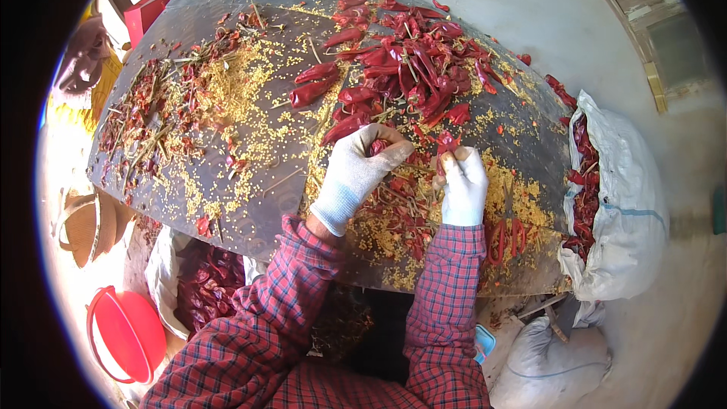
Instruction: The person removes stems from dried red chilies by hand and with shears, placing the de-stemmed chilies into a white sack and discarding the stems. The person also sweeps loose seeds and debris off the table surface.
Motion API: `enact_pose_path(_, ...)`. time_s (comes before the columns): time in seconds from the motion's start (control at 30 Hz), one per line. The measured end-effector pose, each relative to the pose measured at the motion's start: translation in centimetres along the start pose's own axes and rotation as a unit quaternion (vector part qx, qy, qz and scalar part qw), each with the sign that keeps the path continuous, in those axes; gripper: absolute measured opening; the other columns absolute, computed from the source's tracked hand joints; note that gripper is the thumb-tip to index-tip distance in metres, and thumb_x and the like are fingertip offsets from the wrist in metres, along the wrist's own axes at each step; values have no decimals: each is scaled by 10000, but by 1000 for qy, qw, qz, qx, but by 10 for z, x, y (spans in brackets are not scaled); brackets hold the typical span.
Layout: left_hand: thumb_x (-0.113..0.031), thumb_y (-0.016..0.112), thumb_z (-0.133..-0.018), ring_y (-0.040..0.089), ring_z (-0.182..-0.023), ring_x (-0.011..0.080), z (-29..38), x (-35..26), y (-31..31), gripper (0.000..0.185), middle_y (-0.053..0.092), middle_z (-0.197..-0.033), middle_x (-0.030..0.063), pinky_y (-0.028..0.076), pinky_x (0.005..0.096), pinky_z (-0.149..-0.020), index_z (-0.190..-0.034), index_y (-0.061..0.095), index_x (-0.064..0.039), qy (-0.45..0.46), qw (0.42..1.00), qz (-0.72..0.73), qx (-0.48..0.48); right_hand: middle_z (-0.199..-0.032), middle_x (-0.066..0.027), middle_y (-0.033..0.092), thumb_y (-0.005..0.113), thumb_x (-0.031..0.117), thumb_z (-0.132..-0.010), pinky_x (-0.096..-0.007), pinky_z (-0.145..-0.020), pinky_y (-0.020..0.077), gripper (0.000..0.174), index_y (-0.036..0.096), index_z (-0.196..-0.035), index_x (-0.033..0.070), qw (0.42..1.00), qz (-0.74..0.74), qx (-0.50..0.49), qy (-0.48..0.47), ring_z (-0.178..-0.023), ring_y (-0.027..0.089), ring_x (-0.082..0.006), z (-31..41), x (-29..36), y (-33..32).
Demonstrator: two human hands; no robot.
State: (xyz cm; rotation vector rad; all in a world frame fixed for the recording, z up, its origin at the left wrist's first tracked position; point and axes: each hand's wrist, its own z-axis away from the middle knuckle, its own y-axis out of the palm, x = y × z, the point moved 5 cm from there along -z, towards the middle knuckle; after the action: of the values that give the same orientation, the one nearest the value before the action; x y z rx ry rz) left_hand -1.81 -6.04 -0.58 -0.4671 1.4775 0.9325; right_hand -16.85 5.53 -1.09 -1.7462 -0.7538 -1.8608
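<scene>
My left hand [363, 165], in a white knit glove, is curled with thumb and fingertips together. A piece of dried red chili pepper [378, 147] shows inside the curl, mostly hidden by the fingers. Just to the right, my right hand [464, 182], gloved too, pinches a dried red chili pepper [446, 143] upright between thumb and fingers. Its glove is stained brownish at a fingertip. Beyond both hands lies a heap of whole dried red chilies [414, 68]. Under and between the hands are broken stems and red scraps [403, 199] among yellow seeds.
Red-handled scissors [507, 236] lie right of my right hand on the dark tabletop [272, 182]. Stems and seeds [227, 91] cover its left. A white woven sack [625, 210] of chilies stands right; another sack [164, 278] sits below left, near a red bucket [128, 335].
</scene>
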Motion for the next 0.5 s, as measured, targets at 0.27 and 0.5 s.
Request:
enact_pose_path(0.27,-158,749,-887,583,-821,53,0,13,21,315,673,-922,12,502,228,-728,-1148,655,-9,72,997,-19,22,-809,-32,664,677,70,-924,-283,-692,511,99,620,-979,11,971,199,105,-75,-741,618,-110,40,12,33)
enact_pose_path(0.5,-62,611,-980,644,-821,102,2,8,5,209,683,-973,53,538,229,-701,-1174,622,16,-14,981,186,-58,-957,-97,735,637,77,-918,-329,-737,553,138,684,-1047,65,908,384,-79,-150,-844,710,-213,-33,12,-27)
